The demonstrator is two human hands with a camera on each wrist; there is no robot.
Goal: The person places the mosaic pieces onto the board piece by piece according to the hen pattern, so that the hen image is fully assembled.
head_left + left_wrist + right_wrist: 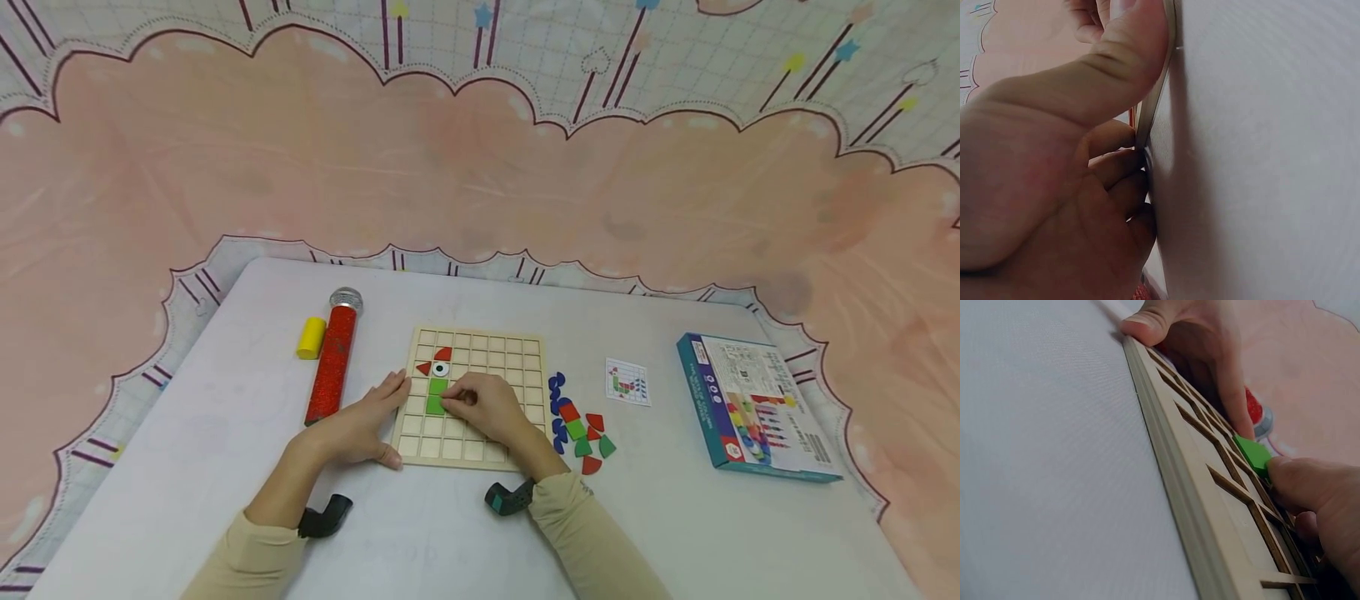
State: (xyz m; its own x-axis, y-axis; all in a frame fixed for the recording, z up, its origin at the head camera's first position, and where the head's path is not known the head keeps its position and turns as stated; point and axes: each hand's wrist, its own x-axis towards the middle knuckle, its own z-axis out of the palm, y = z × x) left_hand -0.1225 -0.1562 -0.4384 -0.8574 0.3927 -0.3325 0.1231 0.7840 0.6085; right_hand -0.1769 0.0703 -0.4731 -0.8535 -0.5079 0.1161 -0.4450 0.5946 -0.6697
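A wooden grid board [468, 457] lies on the table. My left hand [360, 429] rests against its left side, fingers stretched along the edge and thumb at the near left corner. My right hand [487, 407] reaches over the grid and pinches a green square block [1252, 455] at its edge, at the lower end of a short green column. Above that column are a white block with a black-dot eye [441, 368], a red block [443, 354] on top and a red triangle [423, 367] on the left. The right fingers partly hide nearby cells.
Right of the board lie blue pieces [559, 406] and several loose red and green blocks [583, 447]. Beyond them are a pattern card [628, 382] and a game box [765, 408]. A red microphone [332, 362] and a yellow cylinder [311, 338] lie left of the board.
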